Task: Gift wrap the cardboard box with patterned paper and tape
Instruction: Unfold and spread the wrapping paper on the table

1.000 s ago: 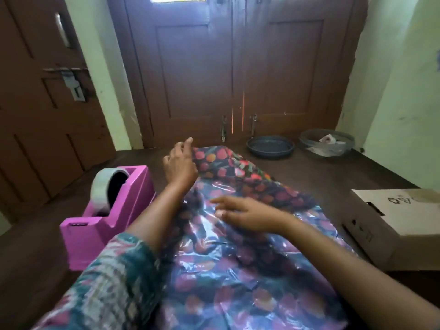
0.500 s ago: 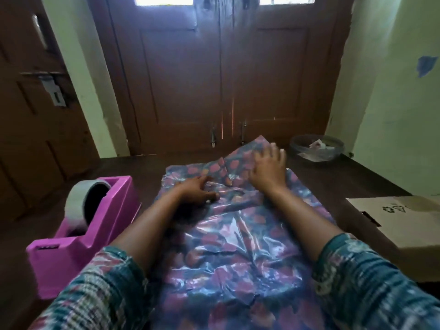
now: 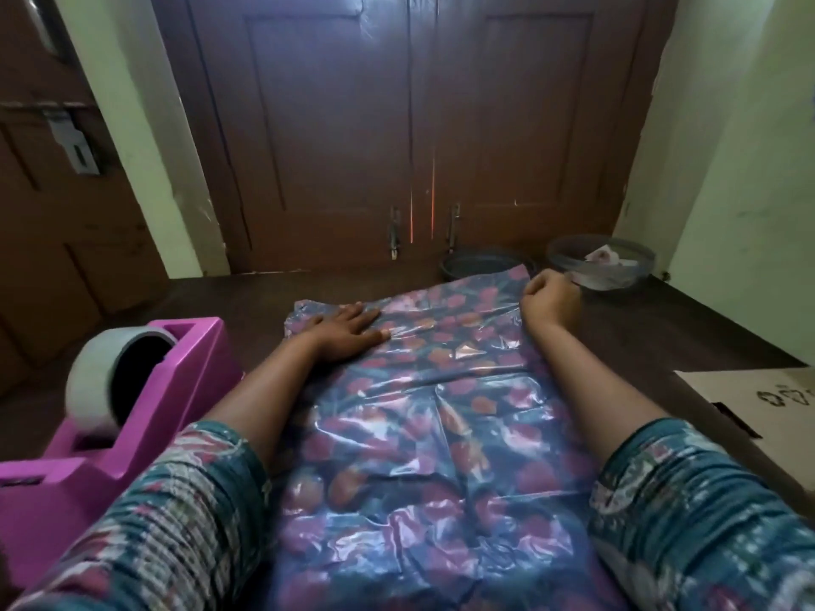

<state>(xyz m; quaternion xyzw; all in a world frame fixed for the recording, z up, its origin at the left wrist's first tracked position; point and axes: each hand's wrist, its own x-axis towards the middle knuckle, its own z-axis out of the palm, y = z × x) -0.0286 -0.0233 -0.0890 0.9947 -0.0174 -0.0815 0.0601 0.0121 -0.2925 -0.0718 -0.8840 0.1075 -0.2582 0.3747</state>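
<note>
The shiny patterned paper point(image 3: 441, 412), dark blue with red and pink blobs, lies spread flat on the dark table point(image 3: 220, 297). My left hand point(image 3: 348, 330) presses flat on its far left part, fingers straight. Curled into a fist, my right hand point(image 3: 549, 299) grips the paper's far right corner. The cardboard box point(image 3: 758, 407) stands at the right edge, apart from the paper, partly out of frame. A pink tape dispenser point(image 3: 145, 412) with a grey tape roll point(image 3: 97, 377) sits to the left of the paper.
A dark round dish point(image 3: 476, 263) and a clear bowl point(image 3: 604, 266) holding scraps stand at the table's far edge by the brown double doors. A pale green wall runs along the right side.
My right hand has slid right to the far corner and closed on the paper. My left hand has flattened near the far left edge. The paper lies spread wider.
</note>
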